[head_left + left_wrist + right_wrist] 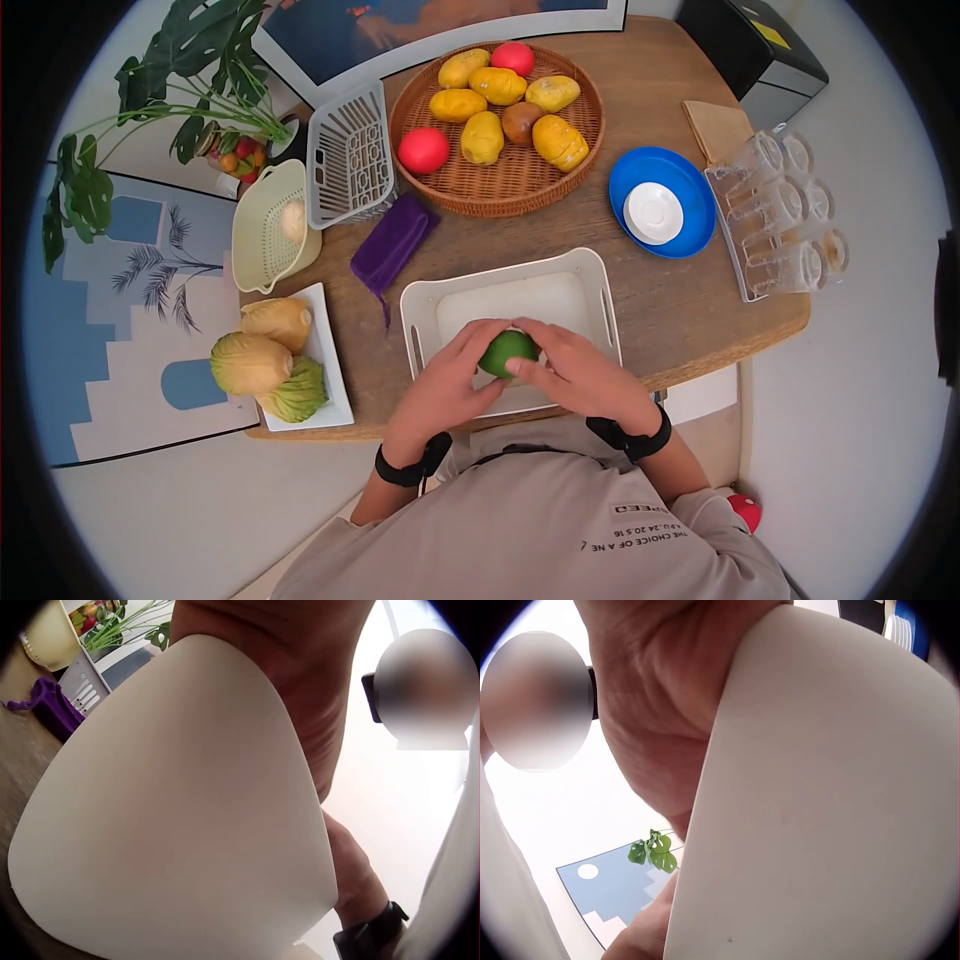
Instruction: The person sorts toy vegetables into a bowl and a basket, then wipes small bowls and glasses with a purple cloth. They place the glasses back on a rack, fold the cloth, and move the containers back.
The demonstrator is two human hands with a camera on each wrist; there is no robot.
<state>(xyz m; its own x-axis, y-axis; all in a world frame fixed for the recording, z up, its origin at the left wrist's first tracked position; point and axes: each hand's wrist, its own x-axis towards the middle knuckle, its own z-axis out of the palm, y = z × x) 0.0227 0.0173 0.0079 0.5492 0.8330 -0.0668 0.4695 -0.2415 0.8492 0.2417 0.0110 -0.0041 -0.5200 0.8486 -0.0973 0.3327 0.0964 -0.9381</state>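
Observation:
In the head view a smooth, round green fruit [508,354] sits between both hands, over the near part of a white tray [412,312] with cut-out handles. My left hand [452,374] holds its left side, with fingertips at the top. From the right, my right hand [580,372] grips it, the thumb across its front. Both hands' fingertips come together at the fruit's far side. The wrist views are mostly filled by the tray's outer wall [172,802], which hides the fruit and the fingers. Only the heel of the right hand [660,712] shows beside that wall.
Behind the tray, a wicker basket [480,195] holds yellow, red and brown fruit. A purple pouch [392,243], grey basket [318,170] and pale green basket [250,225] stand left. Vegetables [252,362] lie on a white plate [335,385]. Right are a blue plate [694,205] and a glass rack [732,240].

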